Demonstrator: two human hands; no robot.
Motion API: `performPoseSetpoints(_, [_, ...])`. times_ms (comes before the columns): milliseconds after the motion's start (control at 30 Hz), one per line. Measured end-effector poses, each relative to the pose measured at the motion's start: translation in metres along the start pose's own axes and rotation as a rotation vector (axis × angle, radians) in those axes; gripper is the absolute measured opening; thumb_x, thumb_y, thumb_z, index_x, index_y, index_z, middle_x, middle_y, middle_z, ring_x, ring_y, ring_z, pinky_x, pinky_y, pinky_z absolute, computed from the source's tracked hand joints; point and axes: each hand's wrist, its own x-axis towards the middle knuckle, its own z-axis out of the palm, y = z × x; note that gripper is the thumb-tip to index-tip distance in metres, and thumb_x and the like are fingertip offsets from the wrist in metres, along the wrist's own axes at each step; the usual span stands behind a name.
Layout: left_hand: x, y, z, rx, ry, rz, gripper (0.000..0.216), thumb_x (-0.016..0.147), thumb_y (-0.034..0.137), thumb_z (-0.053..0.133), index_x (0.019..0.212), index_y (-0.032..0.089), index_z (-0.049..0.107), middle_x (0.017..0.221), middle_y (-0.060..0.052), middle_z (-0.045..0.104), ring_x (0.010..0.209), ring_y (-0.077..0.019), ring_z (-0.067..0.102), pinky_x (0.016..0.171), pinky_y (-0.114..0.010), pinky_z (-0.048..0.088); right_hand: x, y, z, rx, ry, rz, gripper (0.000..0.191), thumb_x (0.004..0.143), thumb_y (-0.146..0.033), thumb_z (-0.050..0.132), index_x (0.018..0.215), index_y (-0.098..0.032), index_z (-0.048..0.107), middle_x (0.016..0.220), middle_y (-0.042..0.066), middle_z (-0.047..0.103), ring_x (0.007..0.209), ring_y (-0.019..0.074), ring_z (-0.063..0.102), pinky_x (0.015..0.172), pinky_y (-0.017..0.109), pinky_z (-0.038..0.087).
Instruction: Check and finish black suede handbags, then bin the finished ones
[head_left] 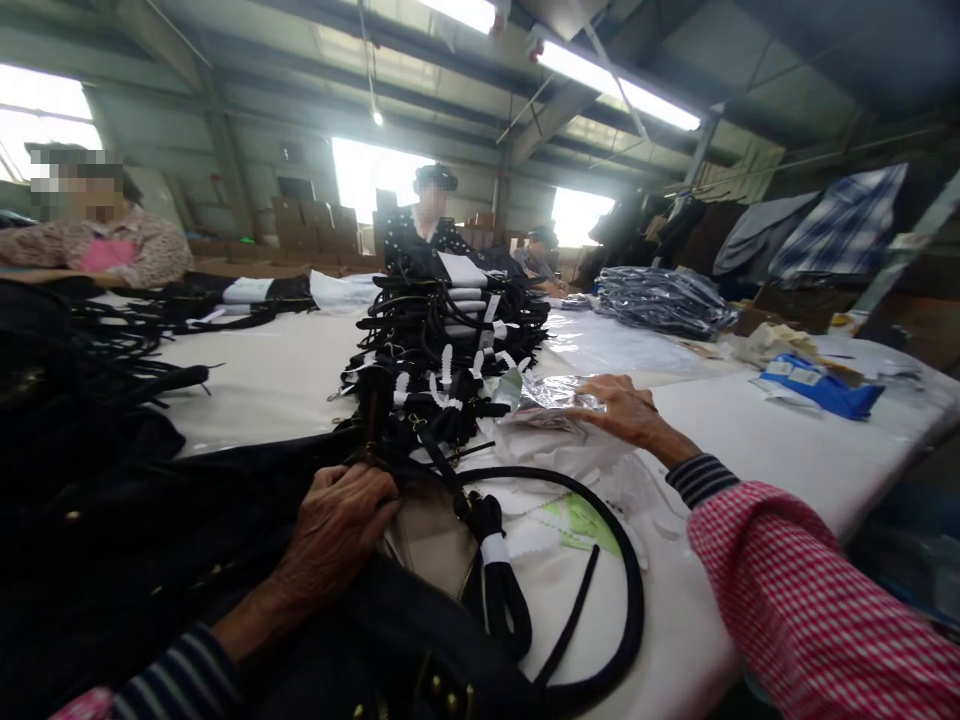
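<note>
A black bag [247,540] with gold-coloured metal fittings lies in front of me, its beige lining [431,530] showing at the opening. My left hand [341,520] is closed on the bag's upper edge, fingers curled by a dark brown strip. From the bag a long black handle [637,590] loops out to the right. A bundled black strap [499,560] with a white band round it lies against the opening. Farther off, my right hand [622,408] has its thumb and fingers round crinkled clear plastic packets [559,392]; the exact grip is partly hidden.
Stacked black straps [457,320] with white bands stand mid-table. White papers and a green piece [581,520] lie under the handle loop. A blue packet [821,385] lies right; plastic-wrapped goods [664,300] are piled behind. Co-workers sit across the table [247,385] and at left.
</note>
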Motion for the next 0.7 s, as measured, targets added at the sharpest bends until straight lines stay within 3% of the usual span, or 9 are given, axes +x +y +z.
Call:
performPoseSetpoints(100, [0.0,0.001,0.001,0.005,0.0,-0.003,0.013,0.094,0.026,0.054,0.084,0.022,0.062,0.085,0.0,0.066,0.088,-0.0216,0.06,0.088,-0.04,0.032,-0.002,-0.009,0.003,-0.094,-0.085,-0.045,0.059,0.09,-0.062,0.063,0.138,-0.028,0.059,0.144,0.012,0.056,0.129,0.0351,0.049,0.101,0.051,0.04])
performPoseSetpoints(167, [-0.001,0.0,0.001,0.012,0.0,-0.009,0.012,0.094,0.026,0.055,0.084,0.022,0.062,0.085,-0.001,0.065,0.088,-0.0219,0.061,0.088,-0.041,0.032,0.002,-0.018,0.006,-0.159,-0.113,-0.028,0.059,0.091,-0.057,0.063,0.141,-0.026,0.056,0.137,0.015,0.061,0.125,0.036,0.053,0.098,0.053,0.041])
performPoseSetpoints(333, [-0.001,-0.001,0.002,0.02,-0.006,-0.009,0.015,0.095,0.026,0.054,0.083,0.022,0.062,0.084,-0.001,0.064,0.087,-0.0221,0.061,0.089,-0.041,0.032,0.025,-0.026,0.0,-0.194,-0.127,-0.041,0.023,0.097,-0.039,0.058,0.104,-0.023,0.074,0.107,0.012,0.074,0.106,0.0294,0.065,0.089,0.037,0.044])
performPoseSetpoints(400, [-0.001,-0.002,0.003,0.015,0.0,0.004,0.014,0.095,0.026,0.054,0.084,0.022,0.062,0.084,0.0,0.065,0.088,-0.022,0.061,0.089,-0.041,0.032,0.038,-0.021,-0.01,-0.196,-0.127,-0.042,0.021,0.098,-0.033,0.056,0.098,-0.023,0.075,0.102,0.011,0.075,0.102,0.0266,0.067,0.083,0.032,0.044])
performPoseSetpoints(533, [-0.001,-0.003,0.003,0.023,0.015,0.014,0.014,0.095,0.027,0.054,0.084,0.022,0.062,0.085,-0.001,0.066,0.089,-0.0219,0.062,0.088,-0.041,0.033,0.049,0.0,-0.025,-0.191,-0.084,0.002,0.025,0.097,-0.022,0.053,0.105,-0.024,0.076,0.107,0.01,0.076,0.104,0.0269,0.067,0.085,0.032,0.044])
performPoseSetpoints(700, [0.0,-0.003,0.001,0.03,0.002,0.018,0.016,0.095,0.029,0.052,0.085,0.023,0.063,0.086,-0.001,0.067,0.088,-0.0223,0.062,0.089,-0.041,0.033,0.014,0.019,-0.005,-0.143,-0.066,0.062,0.03,0.102,-0.026,0.046,0.113,-0.022,0.074,0.114,0.011,0.074,0.105,0.0265,0.066,0.085,0.031,0.045])
